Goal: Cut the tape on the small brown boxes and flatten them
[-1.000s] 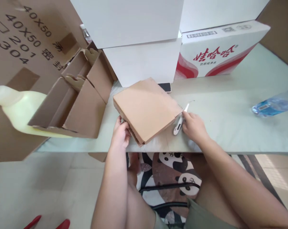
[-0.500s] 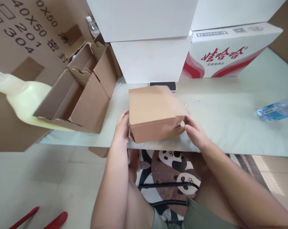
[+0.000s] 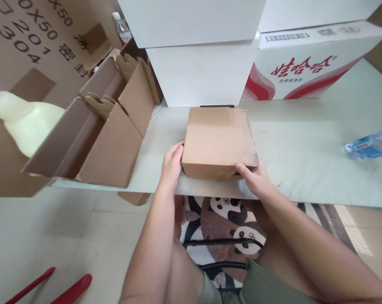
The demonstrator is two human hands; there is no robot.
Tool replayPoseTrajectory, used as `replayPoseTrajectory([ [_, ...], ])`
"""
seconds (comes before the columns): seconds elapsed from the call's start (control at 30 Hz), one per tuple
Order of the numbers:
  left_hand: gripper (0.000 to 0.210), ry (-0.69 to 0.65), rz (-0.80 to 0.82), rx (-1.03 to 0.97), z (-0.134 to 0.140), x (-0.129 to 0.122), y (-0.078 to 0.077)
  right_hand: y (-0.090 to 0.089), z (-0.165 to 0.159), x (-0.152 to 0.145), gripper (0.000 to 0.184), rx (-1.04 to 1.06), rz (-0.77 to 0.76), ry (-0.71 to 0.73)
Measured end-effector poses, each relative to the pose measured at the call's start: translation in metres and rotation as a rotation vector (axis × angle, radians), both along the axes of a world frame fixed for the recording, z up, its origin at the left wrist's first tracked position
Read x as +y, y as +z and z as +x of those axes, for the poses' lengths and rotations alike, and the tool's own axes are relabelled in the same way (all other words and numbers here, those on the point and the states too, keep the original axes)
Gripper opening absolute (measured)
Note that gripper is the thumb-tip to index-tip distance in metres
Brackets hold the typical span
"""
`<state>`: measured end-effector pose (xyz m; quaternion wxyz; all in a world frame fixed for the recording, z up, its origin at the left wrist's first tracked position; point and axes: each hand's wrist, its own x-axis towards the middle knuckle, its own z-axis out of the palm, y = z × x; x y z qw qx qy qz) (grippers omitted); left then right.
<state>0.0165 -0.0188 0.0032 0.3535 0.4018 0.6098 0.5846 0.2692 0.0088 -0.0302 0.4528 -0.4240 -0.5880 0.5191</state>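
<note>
A small brown cardboard box [image 3: 219, 137] with its top closed sits near the table's front edge, between my hands. My left hand [image 3: 173, 164] presses against its left side, fingers along the wall. At the front right corner, my right hand [image 3: 256, 177] grips the box with the thumb on the front top edge; its other fingers are hidden behind the right side. A gap shows in the front wall close to that thumb. Just behind the box, the dark edge of what looks like a phone [image 3: 216, 106] peeks out.
Open cardboard boxes with dividers [image 3: 107, 145] stand to the left, beside a pale yellow bottle [image 3: 35, 126]. White cartons [image 3: 199, 76] are stacked at the back, with a red-printed carton [image 3: 301, 69] on the right. A water bottle [image 3: 370, 145] lies at the table's right.
The box has turned and settled squarer and flatter, slightly to the right, covering most of the phone. Both hands moved with it, and my right thumb has come onto the top edge.
</note>
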Motion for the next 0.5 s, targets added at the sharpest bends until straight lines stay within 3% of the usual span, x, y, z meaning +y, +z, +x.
replayPoseTrajectory([
  [0.1,0.033,-0.046,-0.012,-0.054,0.001,-0.002,0.001,0.004,-0.003,-0.001,0.034,0.075,-0.085,-0.071],
  [0.37,0.044,-0.103,-0.089,0.218,-0.002,-0.006,0.001,0.013,-0.01,-0.002,0.03,0.088,-0.108,-0.174],
  [0.5,0.035,-0.016,-0.093,0.062,-0.001,-0.005,-0.004,0.013,-0.01,-0.002,0.031,0.07,-0.104,-0.171],
])
